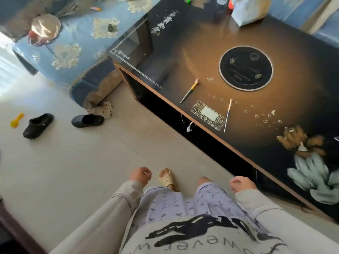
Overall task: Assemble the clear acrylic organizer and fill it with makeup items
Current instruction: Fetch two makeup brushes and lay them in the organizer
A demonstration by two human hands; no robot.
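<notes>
Left hand (140, 176) and right hand (242, 184) hang loosely curled

Table (201, 52) with brush (189, 91), thin brush (227, 115)

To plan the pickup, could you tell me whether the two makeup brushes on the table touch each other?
No, the larger brush and the thinner brush lie apart on the table, with the printed control panel between them.

A black-handled makeup brush (189, 92) with a yellow collar lies flat on the dark table (286, 74) near its front edge. A thinner pale brush (227, 116) lies apart, to its right.
</notes>
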